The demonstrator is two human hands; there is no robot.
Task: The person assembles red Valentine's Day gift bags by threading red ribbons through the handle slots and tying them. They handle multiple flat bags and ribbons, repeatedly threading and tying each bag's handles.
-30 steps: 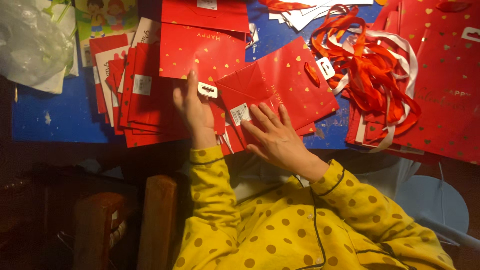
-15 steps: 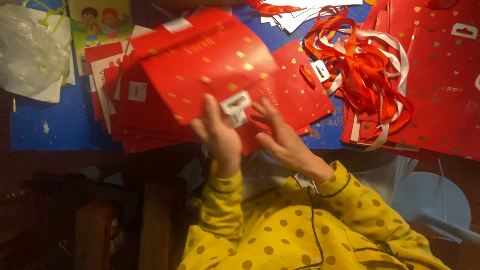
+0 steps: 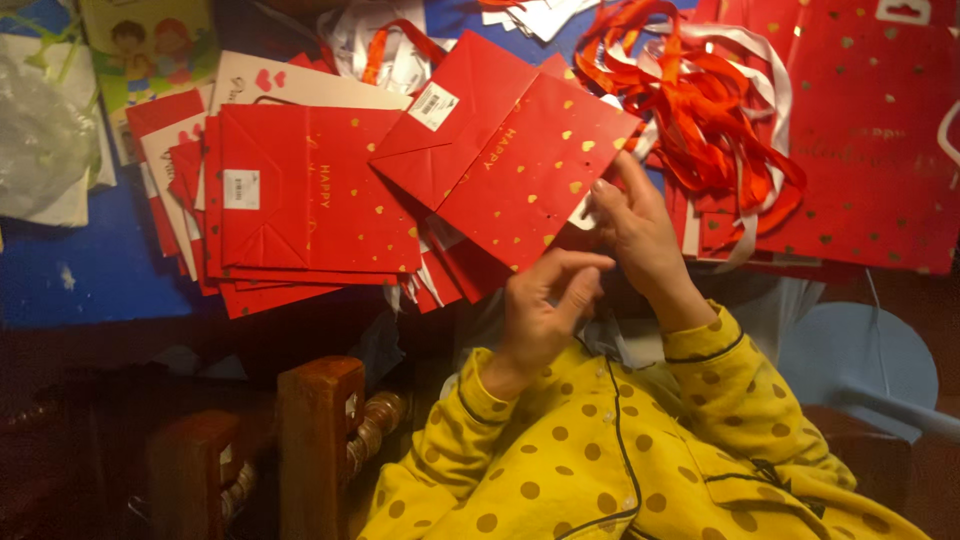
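Since half a second ago the folded red gift bag (image 3: 510, 165) has swung up and right, off the stack of flat red bags (image 3: 300, 195) on the blue table (image 3: 90, 270); red ribbons (image 3: 710, 120) lie tangled just right of it; the right hand (image 3: 640, 235) pinches its lower corner (fingers closed on paper); the left hand (image 3: 545, 305) hovers beneath, fingers loosely curled, holding nothing.

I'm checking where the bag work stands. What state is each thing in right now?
Red paper bag: folded flat, tilted, raised above the pile.
Right hand: fingers on the bag's edge.
Left hand: under the bag's lower corner, grip unclear.
Stack of red bags: flat, fanned out.
Ribbons: loose, tangled heap.
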